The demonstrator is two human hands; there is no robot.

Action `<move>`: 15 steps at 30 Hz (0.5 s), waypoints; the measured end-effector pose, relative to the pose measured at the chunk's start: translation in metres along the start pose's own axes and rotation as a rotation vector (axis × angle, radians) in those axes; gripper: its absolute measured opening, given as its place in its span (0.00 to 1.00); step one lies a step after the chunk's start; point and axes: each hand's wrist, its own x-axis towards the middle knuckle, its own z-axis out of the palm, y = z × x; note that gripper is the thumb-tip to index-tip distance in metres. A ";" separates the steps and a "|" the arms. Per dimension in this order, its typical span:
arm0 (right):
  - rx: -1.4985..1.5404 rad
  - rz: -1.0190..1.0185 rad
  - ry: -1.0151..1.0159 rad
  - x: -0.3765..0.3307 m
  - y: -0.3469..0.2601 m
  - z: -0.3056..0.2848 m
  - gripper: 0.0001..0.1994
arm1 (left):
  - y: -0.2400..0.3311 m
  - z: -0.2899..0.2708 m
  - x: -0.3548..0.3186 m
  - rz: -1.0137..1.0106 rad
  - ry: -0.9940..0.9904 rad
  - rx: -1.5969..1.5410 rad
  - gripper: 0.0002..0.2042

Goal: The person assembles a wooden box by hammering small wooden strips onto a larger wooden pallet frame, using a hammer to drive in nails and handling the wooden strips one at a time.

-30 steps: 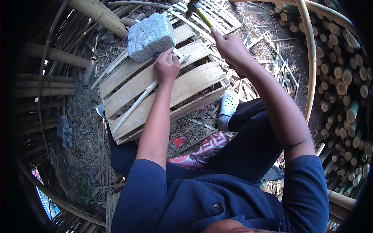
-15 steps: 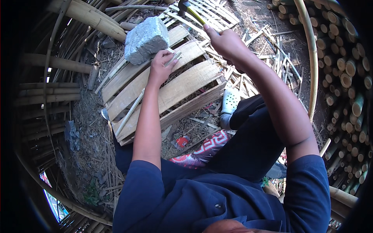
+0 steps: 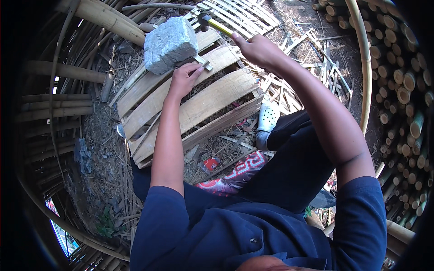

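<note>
A grey stone block (image 3: 169,45) rests on the far part of a low slatted wooden stand (image 3: 212,92). Beside the block's near right corner, my left hand (image 3: 184,80) is closed, thumb and fingers pinching a short bamboo strip (image 3: 206,66). Another pale strip seems to cross it by the stone; their exact contact is too small to tell. My right hand (image 3: 258,52) grips a hammer by its yellow handle (image 3: 221,28). The dark hammer head (image 3: 203,21) hangs in view just right of the block's far corner, apart from the strips in my left hand.
A slatted bamboo panel (image 3: 242,16) lies beyond the stand, with loose strips (image 3: 323,72) scattered on the ground. Stacked bamboo poles (image 3: 402,90) fill the right side. A bamboo framework (image 3: 58,108) stands on the left. A red printed sack (image 3: 235,176) lies by my legs.
The hammer and my right hand have come down and slightly left, toward the stone. My left hand has drawn back a little toward me, and the strip in it has turned.
</note>
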 end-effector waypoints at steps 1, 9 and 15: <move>-0.058 -0.056 0.009 0.002 0.003 -0.006 0.42 | -0.001 0.001 -0.001 -0.008 0.003 -0.010 0.12; -0.594 -0.489 -0.270 0.015 0.036 -0.029 0.30 | -0.013 -0.001 -0.002 -0.045 0.000 -0.065 0.13; -0.632 -0.612 -0.401 0.021 0.034 0.029 0.24 | -0.011 -0.007 -0.002 -0.146 -0.054 -0.041 0.13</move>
